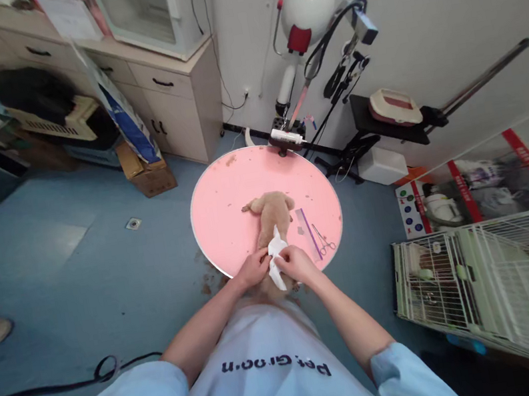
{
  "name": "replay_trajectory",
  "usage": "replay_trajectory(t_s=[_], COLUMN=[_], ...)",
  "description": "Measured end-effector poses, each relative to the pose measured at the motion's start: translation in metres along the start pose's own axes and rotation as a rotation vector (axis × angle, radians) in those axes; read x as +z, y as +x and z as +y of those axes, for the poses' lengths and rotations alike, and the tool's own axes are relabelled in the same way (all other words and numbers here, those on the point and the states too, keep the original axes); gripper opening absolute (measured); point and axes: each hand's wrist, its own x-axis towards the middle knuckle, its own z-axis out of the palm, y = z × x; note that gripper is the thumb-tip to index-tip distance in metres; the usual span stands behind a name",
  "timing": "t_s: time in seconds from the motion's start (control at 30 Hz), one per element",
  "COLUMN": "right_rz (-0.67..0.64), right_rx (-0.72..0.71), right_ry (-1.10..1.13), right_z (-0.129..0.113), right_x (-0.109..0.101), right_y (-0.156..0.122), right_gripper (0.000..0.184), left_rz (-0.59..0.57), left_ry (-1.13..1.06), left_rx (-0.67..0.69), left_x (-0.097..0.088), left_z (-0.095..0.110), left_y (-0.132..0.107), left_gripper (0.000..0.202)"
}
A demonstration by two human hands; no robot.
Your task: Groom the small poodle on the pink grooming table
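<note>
Bright, even room light; soft shadows on the floor [79,276]. Strong fisheye bending at the edges, corners slightly soft, centre sharp.

Small tan dog [272,218]; white cloth [276,260] on its rear

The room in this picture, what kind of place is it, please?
Most likely a pet grooming salon. A small brown dog lies on a round pink grooming table, a comb and scissors lie beside it, and a wire cage stands nearby.
</note>
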Motion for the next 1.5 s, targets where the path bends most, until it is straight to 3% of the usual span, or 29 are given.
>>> replay_trajectory(t_s=[0.2,0.4,0.67,0.9,1.17,1.3,1.4,1.5], right_rz=[-0.080,-0.095,-0.138,-0.085,-0.146,-0.146,-0.098,-0.040], right_rx=[-0.013,0.008,-0.060,0.022,-0.019,-0.012,0.023,0.076], right_ry=[-0.036,-0.014,0.003,0.027,0.000,0.040,0.094,0.175], right_z=[-0.007,0.009,0.002,0.024,0.008,0.016,0.029,0.040], right_x=[0.015,0.009,0.018,0.006,0.011,0.012,0.009,0.010], right_y=[0.009,0.007,0.011,0.006,0.014,0.012,0.005,-0.002], right_gripper=[0.015,0.021,0.018,0.024,0.018,0.012,0.009,0.018], left_rz=[0.011,0.038,0.023,0.055,0.009,0.030,-0.025,-0.114], left_ry=[0.002,-0.008,0.007,0.045,0.073,0.107,0.161,0.207], left_rx=[0.021,0.010,0.003,-0.011,0.058,0.041,0.094,0.128], left_x=[0.000,0.002,0.003,0.005,0.005,0.006,0.004,0.000], left_z=[0.003,0.001,0.001,-0.008,-0.002,-0.006,-0.010,-0.011], left_y=[-0.002,-0.004,-0.003,-0.005,-0.003,-0.005,-0.006,-0.007], left_gripper=[0.036,0.036,0.036,0.037,0.036,0.042,0.045,0.041])
